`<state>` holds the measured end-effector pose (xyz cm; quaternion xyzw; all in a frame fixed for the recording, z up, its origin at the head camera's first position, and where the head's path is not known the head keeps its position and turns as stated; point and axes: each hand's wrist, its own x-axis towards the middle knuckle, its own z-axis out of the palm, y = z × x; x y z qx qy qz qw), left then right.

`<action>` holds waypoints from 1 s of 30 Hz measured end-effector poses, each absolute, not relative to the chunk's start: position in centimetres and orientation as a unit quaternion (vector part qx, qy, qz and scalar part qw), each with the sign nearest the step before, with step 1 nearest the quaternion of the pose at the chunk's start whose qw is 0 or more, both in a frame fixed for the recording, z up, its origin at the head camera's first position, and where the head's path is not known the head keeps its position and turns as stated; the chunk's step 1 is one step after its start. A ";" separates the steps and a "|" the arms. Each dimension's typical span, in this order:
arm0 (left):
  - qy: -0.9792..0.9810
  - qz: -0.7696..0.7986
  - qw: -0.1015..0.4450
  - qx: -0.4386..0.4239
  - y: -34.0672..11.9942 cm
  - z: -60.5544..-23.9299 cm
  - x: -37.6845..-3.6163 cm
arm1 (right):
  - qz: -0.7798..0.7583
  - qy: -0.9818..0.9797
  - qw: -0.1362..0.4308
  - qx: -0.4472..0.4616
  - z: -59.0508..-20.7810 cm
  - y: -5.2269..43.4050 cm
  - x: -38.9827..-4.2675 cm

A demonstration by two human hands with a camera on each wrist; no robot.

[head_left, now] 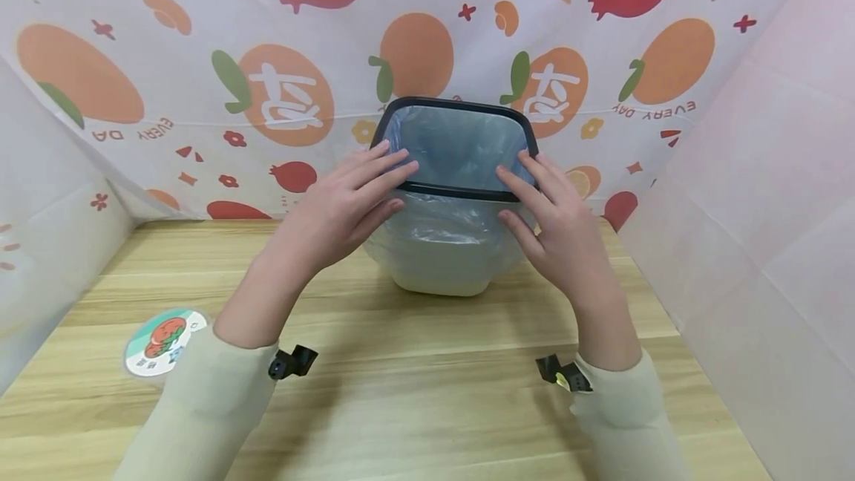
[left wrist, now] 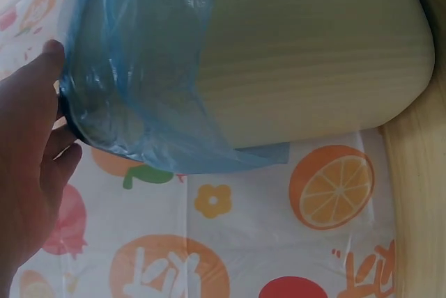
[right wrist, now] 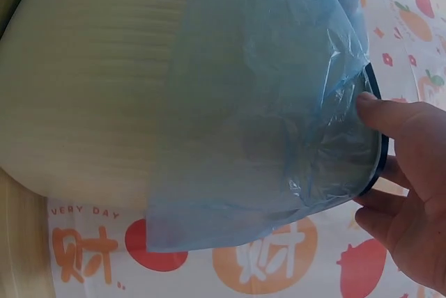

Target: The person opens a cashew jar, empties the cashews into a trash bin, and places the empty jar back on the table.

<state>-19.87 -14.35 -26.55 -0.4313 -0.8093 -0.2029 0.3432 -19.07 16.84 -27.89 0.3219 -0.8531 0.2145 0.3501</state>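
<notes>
Far left on the table point(head_left: 414, 399): round tomato-print disc point(head_left: 152, 340), partly behind my sleeve point(head_left: 207, 384). Next, my left hand point(head_left: 337, 206), fingers spread wide and fairly straight over the left part of a black rim point(head_left: 461, 191), thumb outside. Center: pale bin point(head_left: 441, 269) standing before the fruit-print cloth point(head_left: 287, 162), blue bag point(head_left: 461, 143) lining it and folded outside, partway down. Right: my right hand point(head_left: 564, 232), fingers likewise spread at the rim's right part, thumb outside.
</notes>
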 end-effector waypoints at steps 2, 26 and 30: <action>-0.810 -0.200 0.340 -0.433 -14.3 -26.7 -20.2 | 0.214 -0.855 0.347 0.322 -27.9 16.8 -19.2; -0.804 -0.195 0.398 -0.397 -13.9 -27.6 -20.2 | 0.247 -0.837 0.371 0.317 -28.8 16.1 -20.0; -0.805 -0.184 0.407 -0.392 -13.9 -27.6 -19.9 | 0.253 -0.833 0.371 0.324 -28.9 16.0 -20.1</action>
